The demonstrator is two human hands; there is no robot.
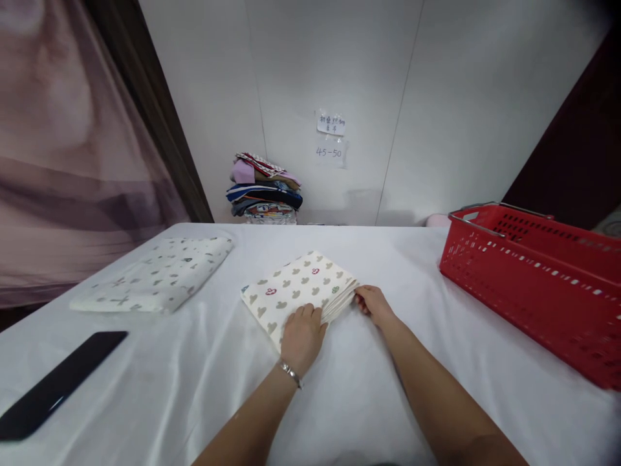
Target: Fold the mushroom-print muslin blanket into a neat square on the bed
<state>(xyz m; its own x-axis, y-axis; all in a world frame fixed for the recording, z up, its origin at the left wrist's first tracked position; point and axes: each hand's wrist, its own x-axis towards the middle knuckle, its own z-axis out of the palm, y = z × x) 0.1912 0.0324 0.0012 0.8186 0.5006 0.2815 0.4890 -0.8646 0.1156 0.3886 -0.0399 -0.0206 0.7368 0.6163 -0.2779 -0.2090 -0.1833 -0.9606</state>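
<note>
A folded cream cloth [295, 288] with beige, red and green motifs lies at an angle on the white-covered table [194, 362]. Its layered edges face right, towards me. My left hand [303, 336], with a silver bracelet at the wrist, grips the near edge, fingers on top and thumb at the side of the layers. At the right corner, my right hand [372, 304] pinches the stacked edges between thumb and curled fingers. The undersides of the layers are hidden.
Left of the cloth lies another folded white patterned cloth [160, 275], with a long black flat object [63, 382] nearer me. On the right stands a red perforated basket [528, 285]. Behind the table, folded fabrics [264, 188] are stacked against the wall, beside paper signs [331, 123].
</note>
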